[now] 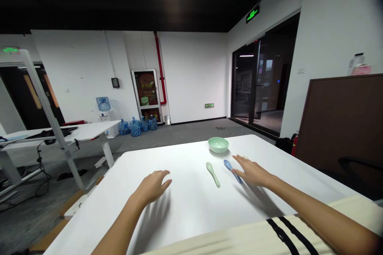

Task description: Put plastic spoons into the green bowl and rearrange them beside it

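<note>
My left hand hovers over the left part of the white table, thumb and fingers apart, with nothing in it. Above the right side, my right hand is stretched out with its fingers apart. It is nearest to a blue spoon and partly overlaps it in view; whether it touches the spoon I cannot tell. Left of the blue spoon lies a light green spoon, bowl end away from me. Farther back stands a light green bowl, upright. A small pale item just behind my right hand is mostly hidden.
Beyond the table's left edge are another white desk and a metal post. Several blue water bottles stand on the floor near the wall. A brown partition rises on the right, with a glass door behind.
</note>
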The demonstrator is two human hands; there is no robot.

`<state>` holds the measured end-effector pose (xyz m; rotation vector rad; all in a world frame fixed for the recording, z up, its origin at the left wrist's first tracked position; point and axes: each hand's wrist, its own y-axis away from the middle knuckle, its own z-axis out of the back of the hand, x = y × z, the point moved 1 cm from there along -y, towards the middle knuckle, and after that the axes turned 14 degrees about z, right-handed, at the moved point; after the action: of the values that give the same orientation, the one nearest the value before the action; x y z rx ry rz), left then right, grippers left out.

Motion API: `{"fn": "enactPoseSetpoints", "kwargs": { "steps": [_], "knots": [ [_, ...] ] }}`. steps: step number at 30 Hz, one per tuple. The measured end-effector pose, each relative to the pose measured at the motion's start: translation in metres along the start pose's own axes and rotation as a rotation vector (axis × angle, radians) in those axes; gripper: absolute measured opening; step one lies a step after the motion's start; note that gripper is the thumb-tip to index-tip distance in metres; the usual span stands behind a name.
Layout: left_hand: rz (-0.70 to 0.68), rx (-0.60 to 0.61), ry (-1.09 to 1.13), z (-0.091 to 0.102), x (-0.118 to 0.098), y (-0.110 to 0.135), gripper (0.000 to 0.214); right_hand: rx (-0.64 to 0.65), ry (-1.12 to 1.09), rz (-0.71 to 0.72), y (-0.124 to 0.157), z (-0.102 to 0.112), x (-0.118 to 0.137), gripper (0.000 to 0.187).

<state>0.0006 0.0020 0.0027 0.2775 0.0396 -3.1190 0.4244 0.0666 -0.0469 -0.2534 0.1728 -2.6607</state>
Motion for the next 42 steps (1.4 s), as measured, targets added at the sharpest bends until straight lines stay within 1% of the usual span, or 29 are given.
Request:
{"fn": "enactPoseSetpoints", "kwargs": {
  "steps": [4,7,11,13,15,18,21,23,27,31,33,36,39,42],
  "knots": [
    [-0.008,-0.009,0.004,-0.002,0.002,-0.001,0.055,-0.019,0.000,0.019,-0.002,0.003,-0.003,0.079],
    [-0.004,-0.001,0.000,-0.002,0.001,-0.001,0.055,-0.049,-0.008,0.005,-0.010,0.009,-0.017,0.069],
    [-0.005,-0.001,-0.001,-0.001,0.000,-0.001,0.056,-0.027,0.040,-0.137,-0.024,0.021,-0.046,0.050],
    [-0.007,0.002,-0.003,0.000,-0.001,-0.001,0.056,0.011,0.086,-0.202,-0.028,0.022,-0.060,0.046],
    [-0.005,0.009,-0.011,0.000,-0.001,0.000,0.056,0.053,0.108,-0.269,-0.030,0.018,-0.072,0.046],
    [0.001,0.013,-0.019,0.000,-0.001,0.000,0.055,0.113,0.091,-0.355,-0.028,0.003,-0.088,0.044],
    [0.002,0.011,-0.016,0.000,-0.001,0.000,0.055,0.194,0.061,-0.386,-0.025,-0.016,-0.099,0.034],
    [0.001,0.014,-0.013,0.000,-0.002,-0.001,0.054,0.235,0.050,-0.388,-0.024,-0.026,-0.103,0.032],
    [-0.003,0.016,-0.010,0.000,-0.002,-0.001,0.054,0.241,0.063,-0.385,-0.023,-0.038,-0.107,0.031],
    [0.000,0.015,0.003,0.000,-0.002,-0.001,0.054,0.207,0.050,-0.387,-0.024,-0.037,-0.108,0.028],
    [0.004,0.015,0.010,0.000,-0.002,-0.002,0.054,0.160,0.033,-0.384,-0.027,-0.031,-0.107,0.028],
    [-0.002,0.017,0.012,0.000,-0.002,-0.002,0.055,0.082,0.024,-0.376,-0.037,-0.016,-0.099,0.034],
    [-0.002,0.024,0.018,0.000,0.000,-0.003,0.054,0.023,0.032,-0.339,-0.054,0.000,-0.085,0.040],
    [0.005,0.035,0.021,0.000,0.001,-0.002,0.055,-0.010,0.043,-0.310,-0.077,0.011,-0.071,0.042]
  ]
}}
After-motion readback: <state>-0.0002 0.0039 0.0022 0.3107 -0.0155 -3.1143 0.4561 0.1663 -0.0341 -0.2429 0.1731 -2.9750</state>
